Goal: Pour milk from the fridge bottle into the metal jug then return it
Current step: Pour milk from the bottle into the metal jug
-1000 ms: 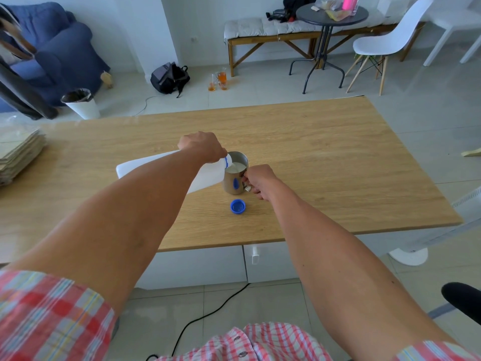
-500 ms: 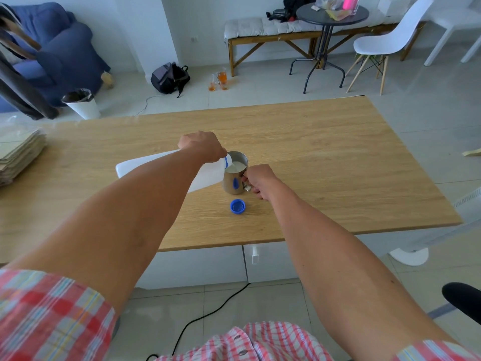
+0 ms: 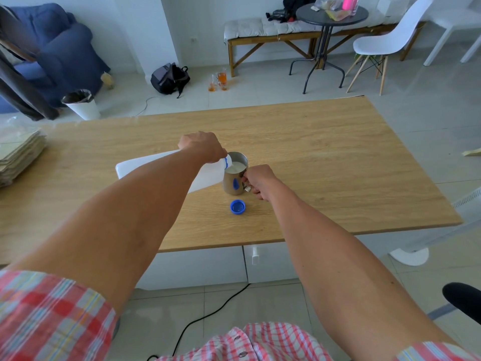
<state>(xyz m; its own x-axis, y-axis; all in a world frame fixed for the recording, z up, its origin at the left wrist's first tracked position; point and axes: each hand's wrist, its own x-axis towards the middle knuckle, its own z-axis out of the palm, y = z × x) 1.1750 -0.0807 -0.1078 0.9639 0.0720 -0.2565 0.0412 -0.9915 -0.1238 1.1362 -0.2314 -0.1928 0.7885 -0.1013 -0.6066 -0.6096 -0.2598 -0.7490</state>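
- Nothing has shifted in the past second: both hands, the bottle and the jug sit as they did, and the pour goes on.
- Left hand is curled over the top of the milk bottle near its neck, gripping it from above; the fingers on the underside are hidden.
- Bottle lies tipped almost flat, long axis running from its base at the left to its mouth at the right. The mouth, with its blue ring, sits at the jug's left rim.
- Right hand is closed round the handle on the jug's right side, steadying it. How many fingers pass through the handle cannot be told.
- Metal jug stands upright on the wooden table, between the two hands. White milk shows inside, level fairly high, a little below the rim.
- Blue cap lies open side up on the table just in front of the jug, nearer the right hand than the left.
- Judgement: pour is close to done. Next move is to swing the bottle's base down to the left so the mouth rises clear of the rim; the left hand alone controls that.
- Judgement: the right hand is better placed to fetch the cap once it lets go of the handle.
- Risk: dribble down the jug's side as the mouth lifts.
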